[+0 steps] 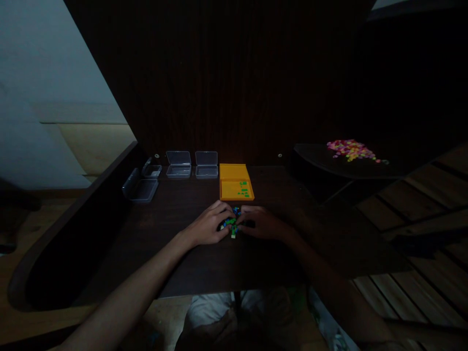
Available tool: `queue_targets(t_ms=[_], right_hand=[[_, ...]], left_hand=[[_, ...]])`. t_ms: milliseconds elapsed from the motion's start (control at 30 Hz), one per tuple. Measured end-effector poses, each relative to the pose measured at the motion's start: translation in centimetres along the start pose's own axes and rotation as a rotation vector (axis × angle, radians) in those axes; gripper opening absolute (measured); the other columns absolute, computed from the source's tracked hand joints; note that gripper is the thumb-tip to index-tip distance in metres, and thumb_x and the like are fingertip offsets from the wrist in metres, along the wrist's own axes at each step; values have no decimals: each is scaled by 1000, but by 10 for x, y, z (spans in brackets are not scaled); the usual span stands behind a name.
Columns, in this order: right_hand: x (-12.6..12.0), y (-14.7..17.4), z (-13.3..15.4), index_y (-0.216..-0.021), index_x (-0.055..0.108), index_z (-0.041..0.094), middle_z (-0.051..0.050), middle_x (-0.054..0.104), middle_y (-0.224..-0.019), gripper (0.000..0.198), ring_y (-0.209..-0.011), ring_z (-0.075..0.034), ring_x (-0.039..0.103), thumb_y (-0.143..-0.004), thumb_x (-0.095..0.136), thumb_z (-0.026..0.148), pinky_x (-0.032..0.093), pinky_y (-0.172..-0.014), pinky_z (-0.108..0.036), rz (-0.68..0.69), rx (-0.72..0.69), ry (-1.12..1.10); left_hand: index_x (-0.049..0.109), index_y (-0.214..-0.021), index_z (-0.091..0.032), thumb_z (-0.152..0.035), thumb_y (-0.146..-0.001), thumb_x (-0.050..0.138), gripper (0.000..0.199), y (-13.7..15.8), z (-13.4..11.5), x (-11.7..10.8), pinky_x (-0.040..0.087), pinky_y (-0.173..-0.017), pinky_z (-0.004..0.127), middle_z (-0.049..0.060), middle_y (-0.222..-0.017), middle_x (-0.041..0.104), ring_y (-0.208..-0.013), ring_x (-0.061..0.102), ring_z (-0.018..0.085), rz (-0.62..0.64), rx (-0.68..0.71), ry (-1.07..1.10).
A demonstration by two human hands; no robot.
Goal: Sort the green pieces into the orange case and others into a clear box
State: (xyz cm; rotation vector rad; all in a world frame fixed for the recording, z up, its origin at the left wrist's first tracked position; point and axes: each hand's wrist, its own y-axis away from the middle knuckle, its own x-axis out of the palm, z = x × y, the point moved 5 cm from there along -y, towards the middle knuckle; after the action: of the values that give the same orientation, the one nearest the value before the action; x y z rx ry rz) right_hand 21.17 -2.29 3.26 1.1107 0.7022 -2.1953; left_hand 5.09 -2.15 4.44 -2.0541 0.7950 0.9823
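Observation:
My left hand rests on the dark tabletop with curved fingers, at the left side of a small heap of green, blue and pale plastic pieces. Thumb and forefinger are apart, with pieces lying between them. From the other side, my right hand reaches into the same heap, its fingers bent and slightly parted at the pieces. Dim light hides whether any single piece is pinched. Just beyond the hands lies an opened yellow case, with several small green pieces in its near half.
Opened clear plastic boxes stand at the back left, among them one box beside the yellow case and another near the raised side edge. A pile of pink and yellow pieces lies on a shelf at right. A dark panel rises behind.

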Motion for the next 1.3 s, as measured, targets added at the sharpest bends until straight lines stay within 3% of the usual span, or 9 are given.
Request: queue_targets(t_ms=[367,500,733,967,1300], right_hand=[[-20,13,-8,-94,72,19,-3,63,-82,12,-74,-15,59,-86,64,23,41,-69,-26,-33,65,57],[-16,14,-7,-96,72,20,-3,64,-85,13,-75,-15,59,-87,62,22,42,-70,-26,-4,72,55],[-13,16,-8,-98,71,20,-3,65,-85,14,-76,-15,60,-88,61,22,42,-70,-26,-7,92,65],[-12,15,-9,-96,72,19,-4,64,-85,16,-75,-15,60,-92,57,22,42,-69,-26,-5,88,65],[-4,3,1,-103,73,20,-5,66,-85,27,-77,-16,62,-98,50,34,44,-69,-26,-23,111,85]], left_hand=[[67,-107,-17,-24,-90,55,21,1,4,0,45,-100,41,11,-115,58,-109,51,25,38,-18,-63],[67,-107,-16,-19,-91,49,24,2,6,-2,45,-100,40,11,-115,58,-109,51,25,42,-19,-87],[66,-103,-17,-16,-86,55,21,1,7,-4,46,-97,40,10,-112,59,-106,52,24,-1,-21,-88],[66,-86,-18,-21,-89,55,11,1,10,-6,46,-95,37,9,-109,59,-104,53,22,-16,-44,-60],[69,-94,-17,-22,-92,53,17,1,7,-5,48,-94,37,10,-108,59,-104,53,23,9,-25,-55]])
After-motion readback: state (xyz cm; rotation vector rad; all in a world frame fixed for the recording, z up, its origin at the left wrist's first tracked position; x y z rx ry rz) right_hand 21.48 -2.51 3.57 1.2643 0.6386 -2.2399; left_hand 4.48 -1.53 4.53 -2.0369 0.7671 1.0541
